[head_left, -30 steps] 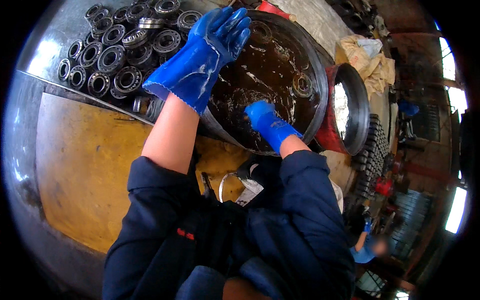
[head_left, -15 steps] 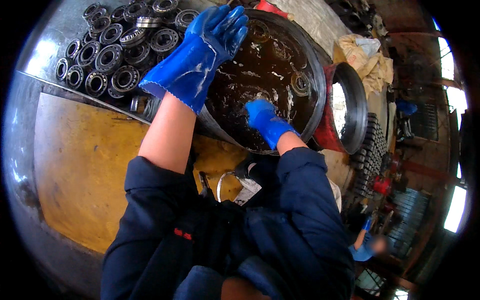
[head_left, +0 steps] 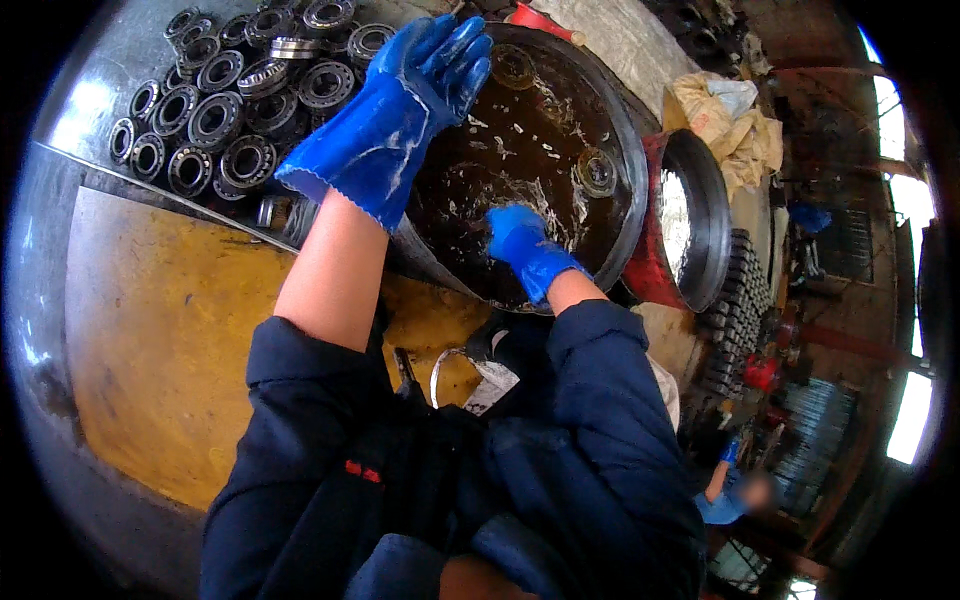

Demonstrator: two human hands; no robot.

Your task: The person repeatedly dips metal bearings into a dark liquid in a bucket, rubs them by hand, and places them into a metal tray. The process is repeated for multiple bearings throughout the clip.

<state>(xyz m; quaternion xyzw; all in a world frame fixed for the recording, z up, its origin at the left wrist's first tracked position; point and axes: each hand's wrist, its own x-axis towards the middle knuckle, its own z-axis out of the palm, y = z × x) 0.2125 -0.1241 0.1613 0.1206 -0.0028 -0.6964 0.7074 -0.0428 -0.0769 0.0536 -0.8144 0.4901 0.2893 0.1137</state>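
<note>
Both my hands wear blue rubber gloves. My left hand (head_left: 430,75) lies over the left rim of a round metal drum (head_left: 632,205) filled with dark brown liquid (head_left: 525,165). Its fingers are stretched out and slightly apart, and I see nothing in them. Down at the near side of the liquid, my right hand (head_left: 518,240) is curled with its fingertips hidden, so whatever it may grip cannot be made out. Bearing rings show at the liquid's surface: one (head_left: 596,172) by the right wall, another (head_left: 514,67) toward the far side.
Several greasy roller bearings (head_left: 215,118) are piled on a metal table at the far left. A yellow board (head_left: 170,340) lies nearer. Right of the drum stands a red drum (head_left: 650,235), with tan cloth (head_left: 735,130) behind. A person (head_left: 725,500) in blue is off to the right.
My right hand has shifted slightly left and nearer in the liquid, and the foam and ripples have changed shape. My left hand stays nearly in place.
</note>
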